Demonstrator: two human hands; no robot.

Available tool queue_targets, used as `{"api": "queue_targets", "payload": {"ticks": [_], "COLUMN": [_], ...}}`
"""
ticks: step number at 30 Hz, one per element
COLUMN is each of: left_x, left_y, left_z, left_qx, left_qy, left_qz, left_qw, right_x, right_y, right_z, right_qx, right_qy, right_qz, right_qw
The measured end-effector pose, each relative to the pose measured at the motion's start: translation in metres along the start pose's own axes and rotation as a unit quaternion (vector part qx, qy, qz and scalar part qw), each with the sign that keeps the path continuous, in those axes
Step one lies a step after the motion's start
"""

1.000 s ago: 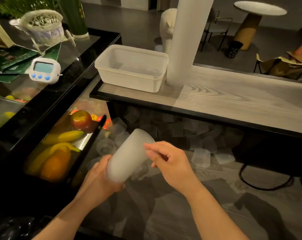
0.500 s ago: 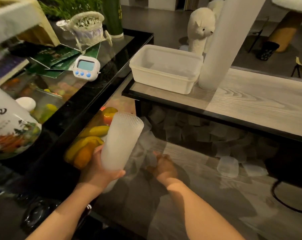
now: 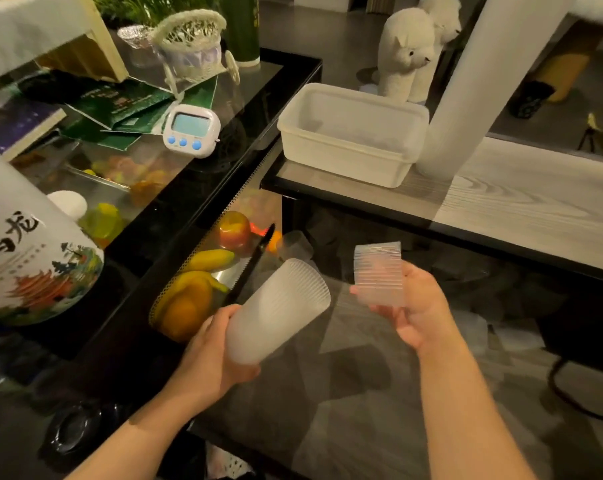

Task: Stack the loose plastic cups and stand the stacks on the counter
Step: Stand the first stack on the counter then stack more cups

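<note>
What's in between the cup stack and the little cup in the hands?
Nothing. In the head view, only a bare gap lies between the stack and the cup, with the lower shelf behind.

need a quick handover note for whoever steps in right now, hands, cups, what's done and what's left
Left hand grips a stack of cups, tilted, mouth toward the right.
Right hand holds a single loose cup beside that mouth, not yet nested.
Done: one tall stack stands on the counter beside the white tub.
Left: nest this cup, gather the loose cups under the counter, stand the stack up.
</note>
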State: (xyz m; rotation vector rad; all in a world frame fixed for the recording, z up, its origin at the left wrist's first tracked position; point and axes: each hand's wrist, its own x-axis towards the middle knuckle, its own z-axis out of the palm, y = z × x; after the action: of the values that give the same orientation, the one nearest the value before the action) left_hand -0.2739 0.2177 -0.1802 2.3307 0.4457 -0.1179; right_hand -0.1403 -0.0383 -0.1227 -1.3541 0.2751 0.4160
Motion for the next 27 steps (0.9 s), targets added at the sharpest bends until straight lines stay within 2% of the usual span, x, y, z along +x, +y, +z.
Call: {"api": "queue_targets", "payload": {"ticks": [2,5,7,11,14,16,18,19,21,23,24,27], "left_x": [0.001,0.003,0.004,0.008,0.011,0.011,0.009,0.009,0.007,0.005,0.004,-0.001], "left_y": [0.001,0.003,0.005,0.012,0.015,0.012,0.008,0.006,0.004,0.004,0.006,0.009], "left_z": [0.002,0.004,0.003,0.003,0.007,0.008,0.007,0.005,0.001,-0.004,-0.007,-0.014], "left_qx": [0.003,-0.004,-0.02,-0.006,-0.019,-0.02,-0.031,-0.042,-0.06,-0.069,-0.069,-0.067], "left_qy": [-0.01,-0.027,-0.045,-0.049,-0.056,-0.049,-0.04,-0.037,-0.028,-0.001,0.013,0.029], "left_qz": [0.01,0.033,0.042,0.065,0.066,0.064,0.051,0.046,0.049,0.052,0.044,0.017], "left_qw": [1.0,0.999,0.998,0.997,0.996,0.997,0.997,0.997,0.997,0.996,0.997,0.997], "right_x": [-0.016,-0.03,-0.033,-0.034,-0.028,-0.022,-0.014,-0.009,0.009,0.035,0.049,0.098], "right_y": [-0.022,-0.043,-0.049,-0.053,-0.04,-0.028,-0.016,-0.01,0.007,0.029,0.038,0.058], "right_z": [0.007,0.019,0.022,0.03,0.044,0.052,0.059,0.061,0.063,0.067,0.071,0.089], "right_qx": [-0.105,-0.298,-0.391,-0.491,-0.54,-0.506,-0.406,-0.342,-0.23,-0.265,-0.312,-0.416], "right_qy": [-0.055,-0.111,-0.127,-0.136,-0.136,-0.155,-0.175,-0.155,-0.049,0.053,0.066,0.01], "right_qz": [-0.069,-0.138,-0.124,-0.081,-0.109,-0.113,-0.106,-0.101,-0.09,-0.087,-0.074,-0.041], "right_qw": [0.991,0.938,0.903,0.856,0.823,0.841,0.891,0.921,0.968,0.959,0.945,0.908]}}
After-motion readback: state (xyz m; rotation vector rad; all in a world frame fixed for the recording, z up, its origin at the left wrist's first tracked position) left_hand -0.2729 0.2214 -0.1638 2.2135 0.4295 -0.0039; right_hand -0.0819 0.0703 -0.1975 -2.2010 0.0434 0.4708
